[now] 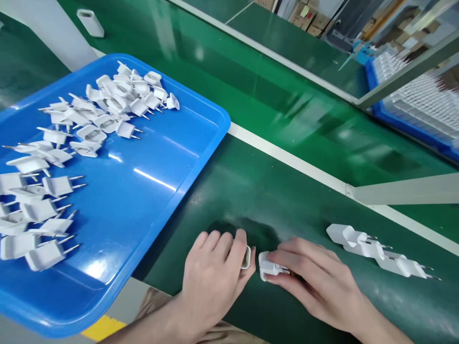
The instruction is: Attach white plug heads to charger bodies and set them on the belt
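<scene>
My left hand (215, 272) is closed around a white charger shell (245, 257), whose open end faces right. My right hand (315, 282) pinches a white plug piece (267, 265) with metal pins, held just to the right of the shell. A small gap separates the two parts. Both hands rest low over the dark green mat (272, 200) near its front edge.
A blue tray (143, 191) at the left holds several loose white plug pieces (71, 157). A row of assembled white plugs (380, 251) lies on the mat to the right. A green conveyor belt (272, 86) runs behind, with one white shell (90, 22) and a blue bin (412, 110) beyond.
</scene>
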{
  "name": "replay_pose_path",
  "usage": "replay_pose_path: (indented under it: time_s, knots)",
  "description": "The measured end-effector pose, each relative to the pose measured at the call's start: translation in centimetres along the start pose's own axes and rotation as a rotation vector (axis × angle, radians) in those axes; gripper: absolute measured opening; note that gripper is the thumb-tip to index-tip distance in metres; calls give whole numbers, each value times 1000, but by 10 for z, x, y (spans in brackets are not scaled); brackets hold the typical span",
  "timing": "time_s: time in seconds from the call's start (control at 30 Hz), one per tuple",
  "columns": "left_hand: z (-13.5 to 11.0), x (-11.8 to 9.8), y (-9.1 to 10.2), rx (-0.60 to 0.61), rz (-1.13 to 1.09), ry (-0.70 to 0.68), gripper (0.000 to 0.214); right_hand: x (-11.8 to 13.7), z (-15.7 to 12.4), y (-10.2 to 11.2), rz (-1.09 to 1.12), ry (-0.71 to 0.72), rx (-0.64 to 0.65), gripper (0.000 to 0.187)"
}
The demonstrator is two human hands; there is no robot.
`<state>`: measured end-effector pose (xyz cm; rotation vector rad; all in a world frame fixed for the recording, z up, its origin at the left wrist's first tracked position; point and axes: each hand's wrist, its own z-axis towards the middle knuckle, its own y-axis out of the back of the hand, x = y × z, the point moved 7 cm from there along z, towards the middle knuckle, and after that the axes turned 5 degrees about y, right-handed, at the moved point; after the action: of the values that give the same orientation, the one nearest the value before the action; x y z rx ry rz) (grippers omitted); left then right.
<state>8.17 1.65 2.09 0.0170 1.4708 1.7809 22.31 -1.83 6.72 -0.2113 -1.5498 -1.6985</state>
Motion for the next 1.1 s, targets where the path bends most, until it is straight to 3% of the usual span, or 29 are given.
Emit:
replay_pose_path:
  time_s: [0.07, 0.2, 0.4, 0.6, 0.73, 0.87, 1.1]
  knots:
    - [-1, 0, 0, -10, 89, 15, 26, -1, 0, -2, -10, 4, 11, 19]
    - [-6, 4, 1, 111, -29, 17, 44, -5, 1, -5, 10, -25, 2, 20]
    - [-12, 10, 3, 162, -174, 2, 12, 8, 4, -11, 58, -27, -39, 23]
    - [-12, 6, -7, 129, -178, 41, 22, 13, 5, -27, -53, -5, -38, 22]
    - [-13, 10, -8, 183, -243, 31, 19, 15, 8, -31, -167, 1, 20, 26]
    - [-16, 17, -9, 252, -337, 38, 23, 21, 9, -32, -190, -8, 87, 32]
    - [-17, 17, -9, 255, -349, 37, 21, 23, 5, -33, -158, -51, 118, 32]
